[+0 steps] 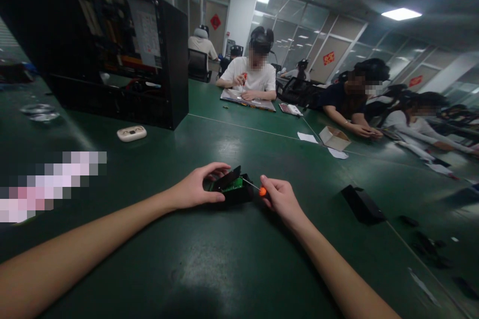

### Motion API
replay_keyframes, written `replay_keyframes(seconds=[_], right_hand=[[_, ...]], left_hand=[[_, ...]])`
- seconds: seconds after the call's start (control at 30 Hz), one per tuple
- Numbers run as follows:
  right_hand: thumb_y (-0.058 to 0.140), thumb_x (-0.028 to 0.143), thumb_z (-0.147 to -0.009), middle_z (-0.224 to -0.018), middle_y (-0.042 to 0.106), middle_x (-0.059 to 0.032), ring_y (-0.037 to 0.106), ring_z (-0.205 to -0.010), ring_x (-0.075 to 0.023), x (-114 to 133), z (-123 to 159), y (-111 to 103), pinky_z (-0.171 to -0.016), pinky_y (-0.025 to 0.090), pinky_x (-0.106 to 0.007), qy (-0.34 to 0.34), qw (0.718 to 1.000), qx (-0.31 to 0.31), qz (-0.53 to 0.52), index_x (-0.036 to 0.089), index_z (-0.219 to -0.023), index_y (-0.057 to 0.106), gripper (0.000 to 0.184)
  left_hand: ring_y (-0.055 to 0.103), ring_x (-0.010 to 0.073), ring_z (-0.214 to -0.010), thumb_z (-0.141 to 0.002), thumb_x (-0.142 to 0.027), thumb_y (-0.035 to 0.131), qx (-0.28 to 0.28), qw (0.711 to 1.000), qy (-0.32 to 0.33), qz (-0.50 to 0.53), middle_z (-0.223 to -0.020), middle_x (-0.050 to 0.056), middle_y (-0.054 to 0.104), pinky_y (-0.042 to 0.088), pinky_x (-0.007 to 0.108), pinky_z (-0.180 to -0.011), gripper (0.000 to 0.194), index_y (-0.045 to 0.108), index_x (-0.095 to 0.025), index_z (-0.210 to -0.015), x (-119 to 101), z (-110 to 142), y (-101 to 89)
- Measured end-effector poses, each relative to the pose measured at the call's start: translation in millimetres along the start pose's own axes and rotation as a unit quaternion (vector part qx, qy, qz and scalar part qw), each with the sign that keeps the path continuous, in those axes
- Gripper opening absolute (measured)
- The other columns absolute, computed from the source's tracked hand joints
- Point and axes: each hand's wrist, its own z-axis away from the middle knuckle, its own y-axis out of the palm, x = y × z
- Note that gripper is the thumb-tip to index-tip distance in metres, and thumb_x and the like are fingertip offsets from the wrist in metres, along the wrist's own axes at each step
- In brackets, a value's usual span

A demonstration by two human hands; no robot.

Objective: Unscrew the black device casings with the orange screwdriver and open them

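The left hand holds a black box. The right hand points a screwdriver at it. A computer stands far left.

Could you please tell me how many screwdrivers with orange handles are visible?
2. The nearer screwdriver is in the right hand, its shaft reaching the black case; the farther one is held by the white-shirted co-worker opposite. Others may be hidden.
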Motion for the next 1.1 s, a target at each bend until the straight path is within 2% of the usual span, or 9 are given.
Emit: replay_keyframes(seconds=[0.1, 0.17, 0.23, 0.33, 0.43, 0.73, 0.97, 1.1], right_hand=[[0.06, 0.071, -0.08, -0.039, 0.042, 0.0055, 0.032, -0.034, -0.0053, 2.6, 2.4, 1.6, -0.038, 0.021, -0.02, 0.007, 1.0, -0.001, -0.023, 0.018, -0.057, 0.053, 0.058], [0.061, 0.071, -0.08, -0.039, 0.042, 0.0058, 0.032, -0.034, -0.0052, 4.2, 3.7, 1.7, -0.038, 0.021, -0.019, 0.01, 0.999, -0.003, -0.036, 0.018, -0.058, 0.052, 0.058], [0.061, 0.072, -0.079, -0.038, 0.041, 0.0063, 0.031, -0.034, -0.0052, 5.7, 4.4, 1.1, -0.037, 0.021, -0.019, 0.011, 0.999, -0.011, -0.049, 0.018, -0.059, 0.052, 0.058], [0.061, 0.073, -0.079, -0.038, 0.039, 0.007, 0.03, -0.034, -0.0049, 7.6, 4.8, -0.4, -0.036, 0.02, -0.018, 0.006, 0.997, -0.028, -0.066, 0.019, -0.059, 0.051, 0.058], [0.062, 0.072, -0.078, -0.038, 0.039, 0.0074, 0.03, -0.034, -0.0047, 9.0, 4.6, -2.9, -0.036, 0.02, -0.018, -0.006, 0.996, -0.038, -0.08, 0.019, -0.06, 0.05, 0.058], [0.067, 0.069, -0.077, -0.038, 0.039, 0.0073, 0.031, -0.035, -0.0043, 11.6, 2.7, -11.6, -0.036, 0.021, -0.017, -0.021, 0.992, -0.061, -0.113, 0.018, -0.06, 0.051, 0.056], [0.073, 0.069, -0.071, -0.039, 0.035, 0.0095, 0.028, -0.034, -0.0032, 14.4, 2.3, -9.8, -0.035, 0.019, -0.016, -0.017, 0.979, -0.069, -0.191, 0.019, -0.062, 0.05, 0.056], [0.073, 0.068, -0.072, -0.039, 0.033, 0.01, 0.026, -0.035, -0.003, 17.5, 4.6, -9.0, -0.035, 0.019, -0.016, -0.023, 0.971, -0.064, -0.23, 0.019, -0.063, 0.05, 0.055]], left_hand=[[0.057, 0.0334, -0.117, -0.081, -0.078, 0.057, -0.031, 0.996, 0.014, 0.078, -0.129, 0.015, 0.062, 0.045, 0.042, -0.097, 0.081, 0.056, -0.019, -0.136, 4.0, -0.3, 0.8], [0.058, 0.0326, -0.115, -0.088, -0.08, 0.04, -0.065, 0.987, -0.006, 0.145, -0.123, 0.015, 0.064, 0.045, 0.041, -0.095, 0.079, 0.059, -0.018, -0.131, 4.4, -1.8, 1.4], [0.059, 0.0315, -0.112, -0.09, -0.08, 0.033, -0.101, 0.971, -0.044, 0.212, -0.119, 0.014, 0.065, 0.045, 0.041, -0.093, 0.078, 0.063, -0.018, -0.125, 3.5, -4.3, 1.2], [0.06, 0.03, -0.109, -0.089, -0.082, 0.031, -0.139, 0.945, -0.082, 0.286, -0.116, 0.013, 0.067, 0.044, 0.038, -0.09, 0.078, 0.066, -0.018, -0.118, 1.8, -8.1, -0.6], [0.06, 0.029, -0.108, -0.09, -0.08, 0.032, -0.153, 0.932, -0.098, 0.314, -0.115, 0.012, 0.067, 0.044, 0.036, -0.088, 0.076, 0.066, -0.018, -0.116, 0.8, -9.7, -2.5], [0.056, 0.0311, -0.118, -0.092, -0.076, 0.035, -0.141, 0.939, -0.085, 0.301, -0.119, 0.012, 0.067, 0.042, 0.039, -0.094, 0.069, 0.066, -0.019, -0.117, 0.5, -6.7, -1.5], [0.056, 0.0307, -0.118, -0.093, -0.074, 0.034, -0.136, 0.945, -0.084, 0.285, -0.121, 0.012, 0.066, 0.043, 0.039, -0.093, 0.068, 0.066, -0.02, -0.119, 1.6, -7.2, -1.5], [0.057, 0.0309, -0.117, -0.093, -0.075, 0.034, -0.133, 0.948, -0.082, 0.277, -0.122, 0.012, 0.067, 0.044, 0.04, -0.093, 0.068, 0.066, -0.021, -0.119, 1.8, -7.5, -1.3]])
